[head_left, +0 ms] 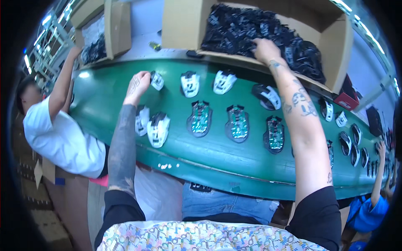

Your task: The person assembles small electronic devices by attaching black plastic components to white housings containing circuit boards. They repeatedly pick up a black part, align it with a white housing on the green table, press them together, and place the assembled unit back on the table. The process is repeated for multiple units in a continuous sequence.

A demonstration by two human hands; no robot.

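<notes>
My left hand (138, 85) is closed at the left edge of a white-and-black computer mouse shell (157, 81), its fingers curled against it. Out over the open cardboard box, my right hand (266, 51) has its fingertips drawn together among small black plastic parts (247, 30); what is between them is hidden. Two more white mouse shells, one left (190, 84) and one right (224, 81), lie beyond a row of mouse bases with green circuit boards, among them a middle base (238, 123). Another white shell (158, 129) rests by my left forearm.
The green work surface (209, 163) curves across in front of me. The cardboard box (335, 46) stands along its far side, a smaller box (119, 27) to its left. A person in white (63, 129) works at left; a person in blue (364, 211) reaches in at right.
</notes>
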